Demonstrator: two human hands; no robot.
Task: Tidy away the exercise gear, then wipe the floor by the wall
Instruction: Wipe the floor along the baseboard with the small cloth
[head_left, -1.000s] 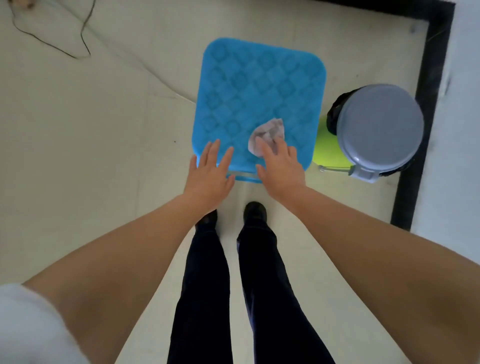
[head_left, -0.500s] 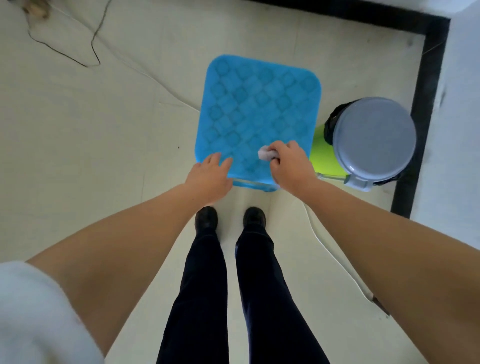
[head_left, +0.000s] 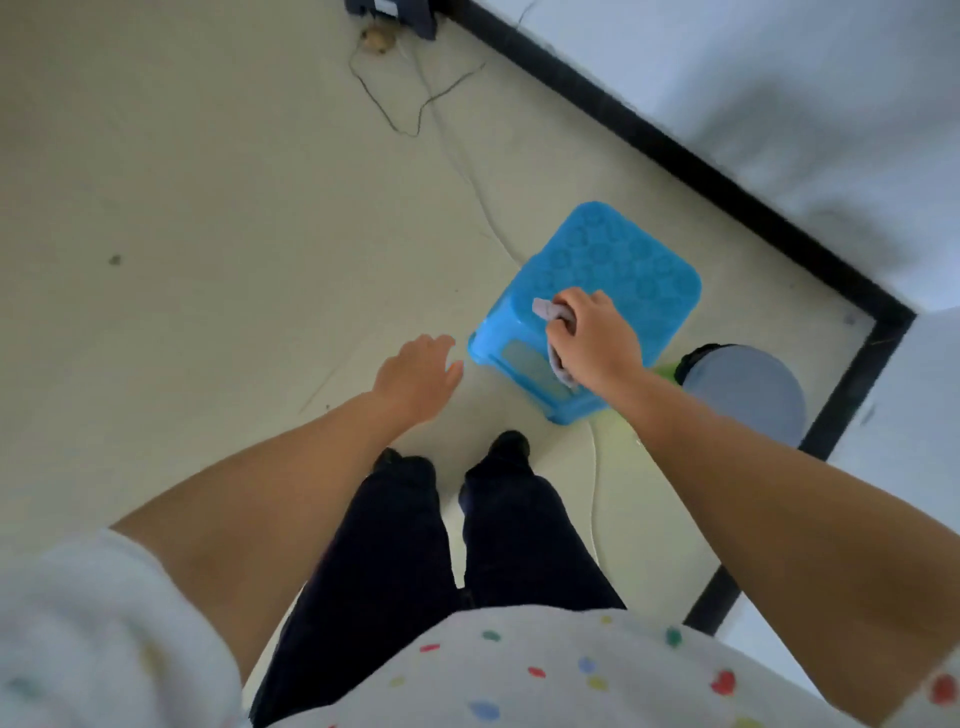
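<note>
1. A crumpled grey cloth (head_left: 544, 312) is held in the right hand (head_left: 597, 338); the fingers are curled around it, and one end of the cloth hangs down below the hand.
2. The right hand with the cloth is seen over the near edge of a blue plastic stool (head_left: 613, 270), which stands on the floor (head_left: 208, 208) at the right side of the scene.
3. The left hand (head_left: 415, 376) is held above the floor, just to the left of the stool and apart from it. Its fingers are loose and a little spread, and nothing is held in them.
4. A grey round bin (head_left: 748, 389) is placed just to the right of the stool, near the black skirting strip (head_left: 675, 150) of the wall.
5. A thin dark wire (head_left: 395, 111) lies on the floor at the far side.
6. Two dark shoes are seen on the floor near the stool; the left shoe (head_left: 388, 457) is partly hidden.
</note>
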